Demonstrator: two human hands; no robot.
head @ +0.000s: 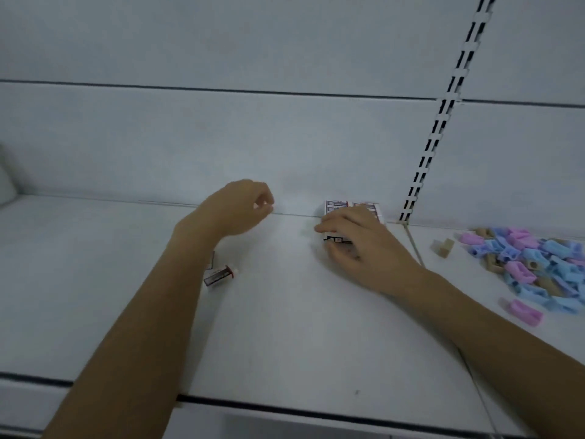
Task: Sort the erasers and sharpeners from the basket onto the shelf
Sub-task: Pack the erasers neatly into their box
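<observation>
Our right hand (354,245) grips an eraser (337,239) at centre right, likely to square it against the eraser stack (351,206) by the back wall. Our left hand (240,207) hovers loosely curled, apparently empty. Sharpeners (538,267) sit heaped far right.

Erasers (337,205): partly under right hand (357,245), print blurred. Sharpeners (538,264): pile cut by right edge. Left hand (240,207): fingertips blurred.

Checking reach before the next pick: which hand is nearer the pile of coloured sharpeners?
Right. The right hand grips erasers just left of the sharpener pile; the left hand is farther left, beyond them.
</observation>
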